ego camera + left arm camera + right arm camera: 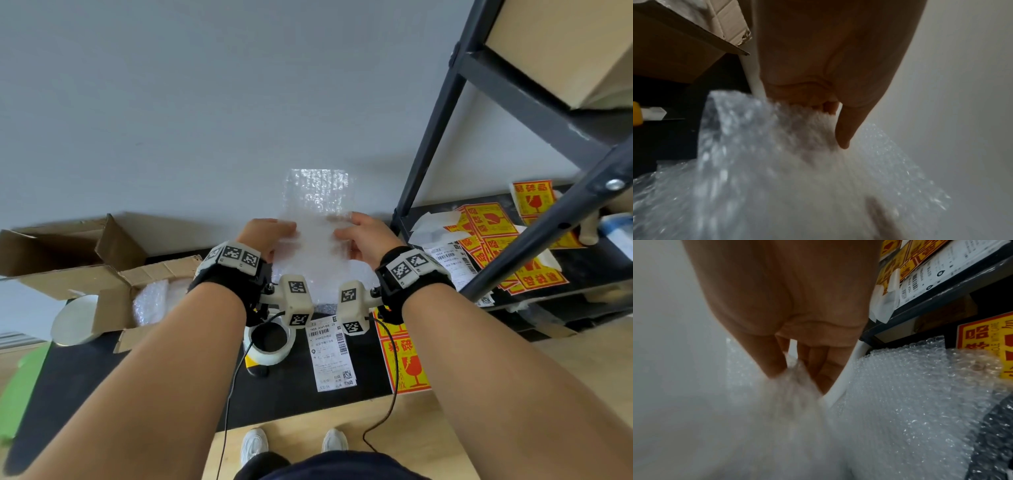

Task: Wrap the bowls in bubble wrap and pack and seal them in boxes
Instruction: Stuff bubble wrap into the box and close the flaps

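Observation:
A clear sheet of bubble wrap (pixel 317 219) is held up above the black table, its top edge standing free against the wall. My left hand (pixel 270 234) pinches its left side and my right hand (pixel 358 236) pinches its right side. In the left wrist view the thumb lies over the bubble wrap (pixel 777 162) with the fingers curled behind it. In the right wrist view thumb and fingers pinch a bunched fold of the bubble wrap (pixel 797 386), and a white bowl rim (pixel 840 379) shows beside the fingers.
An open cardboard box (pixel 113 281) with a bubble-wrapped item inside sits at left. A tape roll (pixel 269 342) and a shipping label (pixel 330 353) lie on the black table (pixel 102 377). Yellow fragile stickers (pixel 489 233) cover the black shelf rack (pixel 513 102) at right.

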`<action>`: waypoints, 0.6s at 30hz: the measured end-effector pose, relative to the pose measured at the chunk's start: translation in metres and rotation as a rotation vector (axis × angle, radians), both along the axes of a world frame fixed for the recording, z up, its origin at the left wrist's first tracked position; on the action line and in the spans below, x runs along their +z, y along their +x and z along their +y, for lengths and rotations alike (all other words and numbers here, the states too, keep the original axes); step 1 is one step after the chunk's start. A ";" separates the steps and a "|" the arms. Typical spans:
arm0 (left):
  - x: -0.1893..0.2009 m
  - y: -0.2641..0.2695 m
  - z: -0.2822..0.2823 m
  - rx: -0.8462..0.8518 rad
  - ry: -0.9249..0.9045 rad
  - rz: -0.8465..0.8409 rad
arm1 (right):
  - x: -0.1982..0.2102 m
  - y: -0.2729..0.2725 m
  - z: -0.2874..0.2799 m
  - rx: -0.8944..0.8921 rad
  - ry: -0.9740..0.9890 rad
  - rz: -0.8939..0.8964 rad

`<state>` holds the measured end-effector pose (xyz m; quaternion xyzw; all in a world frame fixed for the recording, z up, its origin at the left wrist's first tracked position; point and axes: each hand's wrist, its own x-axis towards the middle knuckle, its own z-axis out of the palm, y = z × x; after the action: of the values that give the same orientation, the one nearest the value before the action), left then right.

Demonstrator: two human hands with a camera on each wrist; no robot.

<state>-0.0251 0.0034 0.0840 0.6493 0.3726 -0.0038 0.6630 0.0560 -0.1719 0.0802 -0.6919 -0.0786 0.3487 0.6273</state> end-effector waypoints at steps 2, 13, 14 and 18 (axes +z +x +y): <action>0.000 -0.001 0.004 0.013 -0.049 0.040 | 0.000 0.001 -0.001 -0.014 -0.002 -0.010; 0.010 -0.009 0.014 -0.107 -0.293 0.080 | 0.001 0.003 0.002 0.006 -0.211 -0.243; 0.013 -0.011 0.012 -0.173 -0.266 0.104 | -0.002 0.004 0.004 -0.006 -0.228 -0.242; 0.010 -0.009 0.007 -0.203 -0.144 0.132 | -0.006 0.006 0.007 -0.076 -0.206 -0.134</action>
<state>-0.0344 0.0105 0.0943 0.6326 0.3464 -0.1404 0.6783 0.0621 -0.1646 0.0738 -0.7768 -0.0580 0.2838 0.5591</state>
